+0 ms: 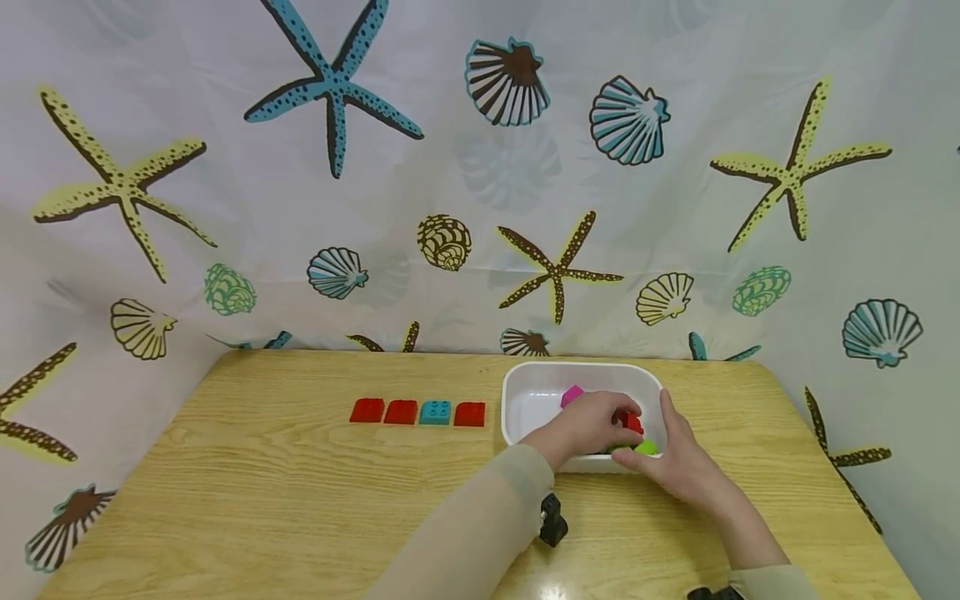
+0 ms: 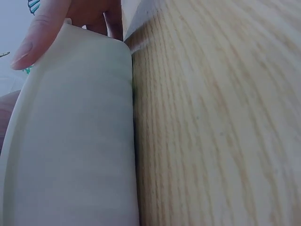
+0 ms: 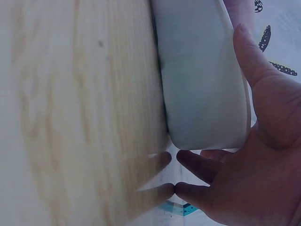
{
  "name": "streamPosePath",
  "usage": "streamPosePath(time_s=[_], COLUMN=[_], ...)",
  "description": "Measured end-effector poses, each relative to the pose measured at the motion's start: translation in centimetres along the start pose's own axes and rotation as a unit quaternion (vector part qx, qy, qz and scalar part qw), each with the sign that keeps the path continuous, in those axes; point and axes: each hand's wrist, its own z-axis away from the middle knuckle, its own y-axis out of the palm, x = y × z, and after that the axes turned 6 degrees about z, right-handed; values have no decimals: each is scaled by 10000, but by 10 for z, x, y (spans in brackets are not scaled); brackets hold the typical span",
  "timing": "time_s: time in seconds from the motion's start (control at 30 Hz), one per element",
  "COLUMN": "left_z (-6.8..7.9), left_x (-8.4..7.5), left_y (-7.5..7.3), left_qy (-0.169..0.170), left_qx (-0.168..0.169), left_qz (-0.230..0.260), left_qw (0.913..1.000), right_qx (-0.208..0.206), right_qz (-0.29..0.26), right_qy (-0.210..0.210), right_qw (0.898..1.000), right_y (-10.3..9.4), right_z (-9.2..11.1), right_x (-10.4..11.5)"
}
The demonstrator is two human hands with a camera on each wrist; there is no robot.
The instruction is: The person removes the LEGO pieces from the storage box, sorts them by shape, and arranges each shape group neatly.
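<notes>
In the head view a white plastic bin (image 1: 528,417) stands on the table, with a few toy building bricks inside. My left hand (image 1: 588,421) reaches over its front rim, thumb and index finger pinching a red brick (image 1: 633,423). A lime green brick (image 1: 646,447) lies just below those fingers, and a magenta brick (image 1: 572,395) shows behind the hand. My right hand (image 1: 682,458) grips the bin's right front corner. In the right wrist view its thumb (image 3: 251,54) lies over the rim, while the other fingers (image 3: 197,165) spread by the end wall.
Left of the bin, a row of toy bricks includes a teal brick (image 1: 435,412) with studs and several red bricks, one a red brick (image 1: 470,414) nearest the bin. Behind the wooden table (image 1: 300,500) hangs a curtain (image 1: 465,183) printed with starfish and shells.
</notes>
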Motion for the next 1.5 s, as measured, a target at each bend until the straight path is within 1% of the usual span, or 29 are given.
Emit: streamPosePath(time_s=[0.07, 0.1, 0.23, 0.33, 0.47, 0.63, 0.73, 0.83, 0.9, 1.1, 1.2, 1.37, 1.5], left_z=[-1, 2, 5, 8, 13, 23, 31, 39, 46, 70, 81, 97, 111], left_x=[-1, -5, -10, -13, -16, -18, -18, -18, -18, -21, -20, -17, -14], left_y=[-1, -5, -10, -15, -21, -32, -38, -45, -50, -68, -76, -89, -100], left_qy=[36, 23, -8, 40, 177, 185, 213, 249, 229, 146, 300, 645, 700], left_qx=[-113, -154, -472, -635, -762, -878, -954, -1029, -1068, -1143, -1229, -1488, -1611], left_qz=[-10, 66, 99, -56, -250, -133, -151, -139, -39, 229, 144, 16, 20], left_qw=[9999, 9999, 9988, 9980, 9966, 9959, 9951, 9943, 9940, 9931, 9919, 9868, 9845], right_qx=[-16, -23, -3, 21, -12, -13, -14, -4, 12, 61, 78, 105, 101], right_qz=[5, 8, -8, 11, 63, 134, 116, 71, 66, 117, 128, 94, 102], right_qy=[-30, -45, -42, -3, -15, 36, 39, 39, 94, 275, 328, 377, 396], right_qw=[10000, 10000, 10000, 10000, 10000, 9999, 9999, 10000, 9999, 9995, 9993, 9992, 9991], right_y=[1, 1, 2, 2, 2, 1, 1, 2, 2, 3, 3, 3, 3], right_z=[0, 0, -1, -1, -1, 0, 1, 2, 2, 1, 1, 2, 2], right_x=[0, -1, -1, 0, 0, 1, 1, 2, 3, 5, 6, 8, 8])
